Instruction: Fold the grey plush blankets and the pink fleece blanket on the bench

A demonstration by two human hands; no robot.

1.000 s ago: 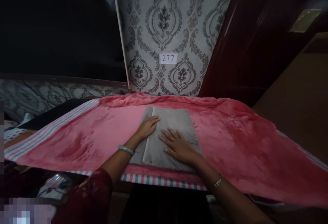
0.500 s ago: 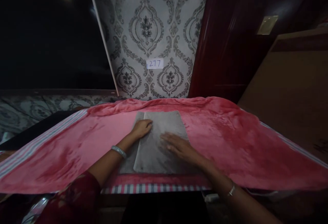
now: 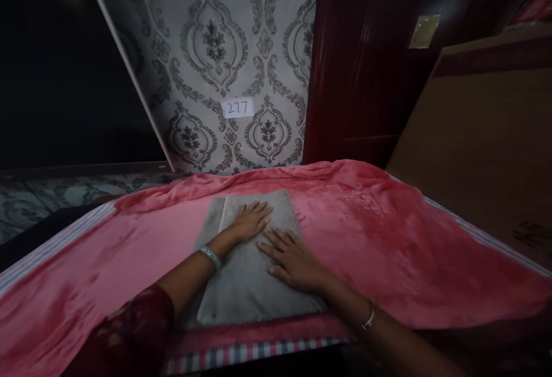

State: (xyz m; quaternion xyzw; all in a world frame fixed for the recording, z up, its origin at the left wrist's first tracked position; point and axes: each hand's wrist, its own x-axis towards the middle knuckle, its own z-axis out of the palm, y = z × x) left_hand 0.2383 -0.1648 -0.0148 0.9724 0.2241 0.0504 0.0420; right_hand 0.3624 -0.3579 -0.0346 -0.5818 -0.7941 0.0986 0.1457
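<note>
A grey plush cloth (image 3: 245, 285), folded over itself, lies flat on a pink fleece blanket (image 3: 371, 239). Its upper layer stops short of the left side, so a strip of the lower layer (image 3: 209, 222) shows there. My left hand (image 3: 251, 220) rests on the upper part of the cloth, palm down with fingers spread. Just below and to the right, my right hand (image 3: 295, 259) also lies flat on it, fingers apart. Neither hand grips anything. The two hands are close together without overlapping.
Rumpled blanket folds (image 3: 259, 179) run along the back edge. Striped fabric (image 3: 254, 351) shows under the front edge. Behind stands a patterned wall with a paper label (image 3: 238, 107) reading 277. A dark screen (image 3: 64, 78) is at left, a large cardboard box (image 3: 487, 135) at right.
My left hand has moved right from the fold's edge onto the upper layer, and its fingers have spread. My right hand, blurred before, now lies still. The view has shifted right and closer.
</note>
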